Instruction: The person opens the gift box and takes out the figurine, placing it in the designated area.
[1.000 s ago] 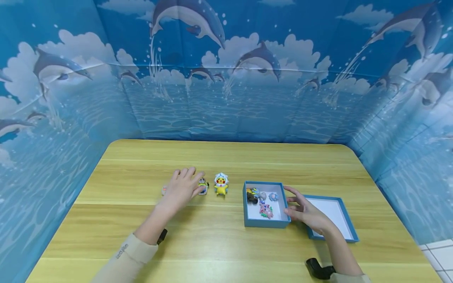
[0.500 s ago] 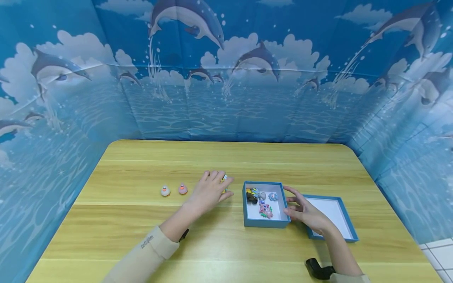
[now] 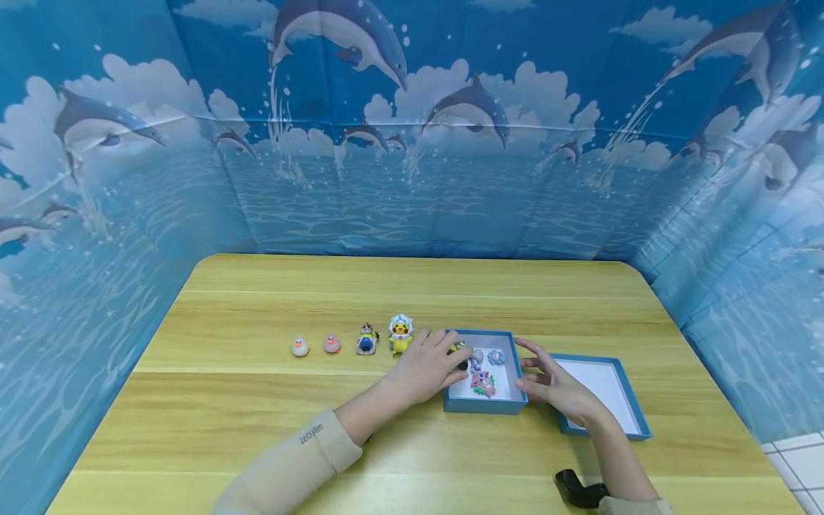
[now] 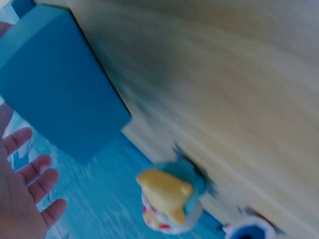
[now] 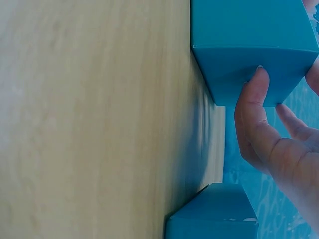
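My left hand [image 3: 426, 368] reaches over the left wall of the open blue box [image 3: 486, 406], its fingers loosely spread above the figures at that end. In the left wrist view those fingers [image 4: 42, 184] hold nothing. My right hand [image 3: 560, 386] grips the box's right wall; in the right wrist view, fingers [image 5: 255, 99] press its outside while the thumb lies at the rim. Inside the box are a pink figure [image 3: 483, 383], a light-blue figure [image 3: 496, 357] and a grey-blue figure [image 3: 476, 358]. A dark and yellow figure is partly hidden by my left fingers.
Left of the box, a row holds a yellow figure in a white hood [image 3: 400, 335], a blue-and-yellow figure [image 3: 367, 340], a pink duck [image 3: 331, 344] and a white duck [image 3: 300, 347]. The blue lid [image 3: 621, 397] lies behind my right hand on the wooden table [image 3: 193, 429].
My left hand has moved right along the row of figures, from over the pink duck, past the hooded figure, to the box. My right hand has stayed on the box.
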Available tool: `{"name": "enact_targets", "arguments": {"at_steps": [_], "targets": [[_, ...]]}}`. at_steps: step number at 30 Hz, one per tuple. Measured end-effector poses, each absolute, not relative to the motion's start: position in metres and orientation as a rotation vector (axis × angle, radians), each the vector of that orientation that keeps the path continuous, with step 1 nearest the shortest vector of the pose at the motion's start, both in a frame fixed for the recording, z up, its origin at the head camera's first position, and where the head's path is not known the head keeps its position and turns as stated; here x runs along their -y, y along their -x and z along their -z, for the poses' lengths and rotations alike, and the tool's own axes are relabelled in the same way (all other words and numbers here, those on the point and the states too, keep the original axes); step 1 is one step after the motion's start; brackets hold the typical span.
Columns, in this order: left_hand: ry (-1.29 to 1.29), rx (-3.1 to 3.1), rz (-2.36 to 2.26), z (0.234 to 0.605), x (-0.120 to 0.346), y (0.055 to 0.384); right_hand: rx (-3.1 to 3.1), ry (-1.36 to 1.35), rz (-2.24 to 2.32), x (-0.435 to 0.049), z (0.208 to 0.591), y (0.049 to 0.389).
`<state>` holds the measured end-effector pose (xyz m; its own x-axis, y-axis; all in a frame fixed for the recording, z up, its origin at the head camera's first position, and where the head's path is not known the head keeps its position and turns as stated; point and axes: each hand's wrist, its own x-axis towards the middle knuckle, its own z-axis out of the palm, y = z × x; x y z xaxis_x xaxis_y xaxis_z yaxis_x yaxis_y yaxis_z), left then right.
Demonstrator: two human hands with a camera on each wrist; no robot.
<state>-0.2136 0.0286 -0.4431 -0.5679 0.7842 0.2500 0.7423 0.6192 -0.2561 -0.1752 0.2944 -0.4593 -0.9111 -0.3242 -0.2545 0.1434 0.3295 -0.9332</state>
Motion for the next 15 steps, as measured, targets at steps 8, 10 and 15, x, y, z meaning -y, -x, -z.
{"name": "enact_targets", "arguments": {"at_steps": [8, 10, 15], "targets": [[1.293, 2.494, -0.194, 0.447, -0.050, 0.210, -2.202, 0.182, 1.614, -0.294, 0.460, 0.176], [1.310, 2.478, -0.201, 0.448, -0.055, 0.211, -2.200, 0.191, 1.614, -0.294, 0.461, 0.176], [1.339, 2.468, -0.242, 0.451, -0.066, 0.214, -2.194, 0.209, 1.612, -0.295, 0.460, 0.176]]}}
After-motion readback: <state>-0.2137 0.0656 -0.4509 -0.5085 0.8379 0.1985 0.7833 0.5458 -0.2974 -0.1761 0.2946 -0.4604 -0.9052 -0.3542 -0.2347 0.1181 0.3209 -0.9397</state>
